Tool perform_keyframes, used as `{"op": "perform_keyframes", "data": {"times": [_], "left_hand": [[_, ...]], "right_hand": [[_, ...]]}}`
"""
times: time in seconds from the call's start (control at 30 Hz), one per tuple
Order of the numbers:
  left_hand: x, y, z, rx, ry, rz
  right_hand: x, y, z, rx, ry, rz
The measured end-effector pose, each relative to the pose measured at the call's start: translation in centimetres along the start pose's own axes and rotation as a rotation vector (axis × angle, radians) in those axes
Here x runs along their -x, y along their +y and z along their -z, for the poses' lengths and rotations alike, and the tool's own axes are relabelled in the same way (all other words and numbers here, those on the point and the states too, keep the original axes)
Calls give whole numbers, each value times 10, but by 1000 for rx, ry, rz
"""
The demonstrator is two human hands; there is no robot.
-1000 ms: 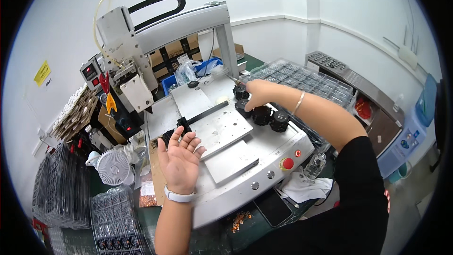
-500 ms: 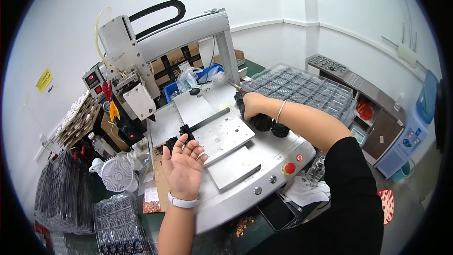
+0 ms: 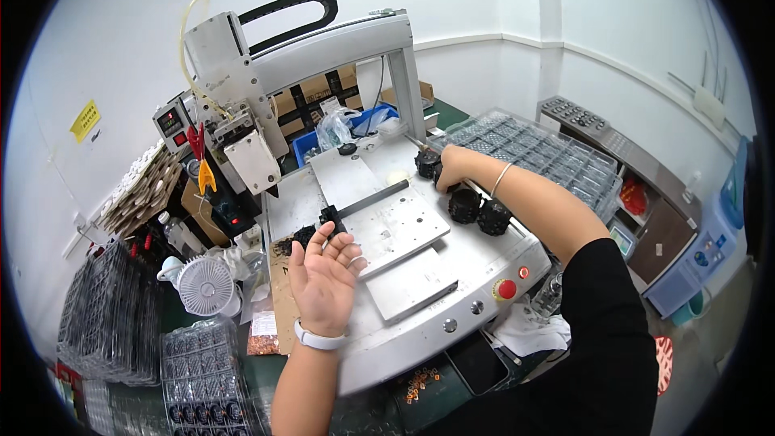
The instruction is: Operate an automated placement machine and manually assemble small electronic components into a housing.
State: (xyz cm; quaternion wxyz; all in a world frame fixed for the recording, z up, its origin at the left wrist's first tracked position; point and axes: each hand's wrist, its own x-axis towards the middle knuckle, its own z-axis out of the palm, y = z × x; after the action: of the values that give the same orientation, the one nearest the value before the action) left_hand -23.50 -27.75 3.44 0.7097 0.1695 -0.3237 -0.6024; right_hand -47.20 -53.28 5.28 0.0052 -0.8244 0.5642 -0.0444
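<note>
My left hand [image 3: 323, 278] is held palm up with its fingers spread over the left side of the machine bed. Its fingertips are next to a small black part [image 3: 329, 216] at the end of a dark bar on the metal plate [image 3: 395, 230]. My right hand [image 3: 450, 168] reaches across to the rear right of the bed and closes around a black round part [image 3: 426, 163]. Two more black round parts [image 3: 464, 203] [image 3: 493, 216] sit just in front of that wrist.
A gantry with a white tool head [image 3: 246, 149] spans the bed. A red round button [image 3: 506, 289] is on the front edge. Clear part trays [image 3: 557, 157] lie to the right, and stacked trays [image 3: 105, 323] and a small fan [image 3: 206, 287] to the left.
The view has shifted slightly. My right hand stays at the rear black round part and my left hand stays spread by the small black part.
</note>
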Motion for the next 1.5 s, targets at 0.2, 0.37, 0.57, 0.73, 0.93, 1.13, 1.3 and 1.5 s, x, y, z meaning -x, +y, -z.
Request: {"op": "perform_keyframes", "data": {"times": [0.2, 0.37, 0.57, 0.73, 0.93, 1.13, 1.3, 1.5], "left_hand": [[2, 2, -1, 1, 9, 4], [1, 3, -2, -18, 6, 5], [0, 0, -2, -10, 5, 6], [1, -1, 0, -26, 1, 11], [2, 4, -1, -15, 5, -16], [0, 5, -2, -9, 6, -40], [-1, 24, 6, 70, 58, -184], [-3, 49, 25, 121, 168, -314]], "right_hand": [[52, -1, 53, -28, -243, 98], [79, -11, 26, -32, -271, 45], [65, 8, 7, -118, -144, -38], [75, 12, 32, -144, -94, -33], [131, 17, 55, -66, -269, 110], [125, 28, 33, -190, -206, 4], [124, 27, 38, -181, -59, 4], [124, -3, 66, -86, 86, 82]]}}
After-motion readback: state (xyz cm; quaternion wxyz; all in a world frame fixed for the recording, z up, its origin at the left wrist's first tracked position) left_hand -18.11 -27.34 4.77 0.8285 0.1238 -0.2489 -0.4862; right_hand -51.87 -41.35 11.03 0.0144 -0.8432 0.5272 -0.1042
